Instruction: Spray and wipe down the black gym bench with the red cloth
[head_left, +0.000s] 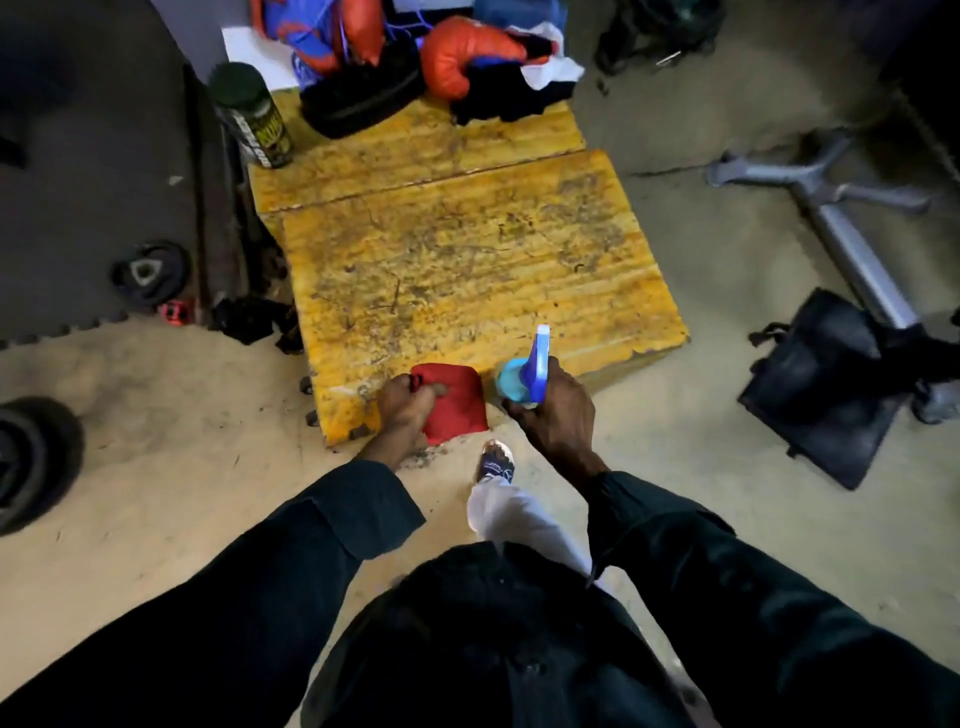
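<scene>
Standing at a scuffed yellow platform (467, 249), I grip the folded red cloth (456, 402) in my left hand (410, 410) and the blue spray bottle (524, 376) in my right hand (558, 410).

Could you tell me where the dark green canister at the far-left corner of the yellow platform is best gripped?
Grip the canister round its cylindrical body from the right, probably; it stands upright, with a dark wall close on its left.

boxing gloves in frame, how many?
2, maybe more hidden. One orange boxing glove lies at the far end of the yellow box, right of centre. A second glove, orange and blue, sits left of it, cut off by the top edge.
</scene>
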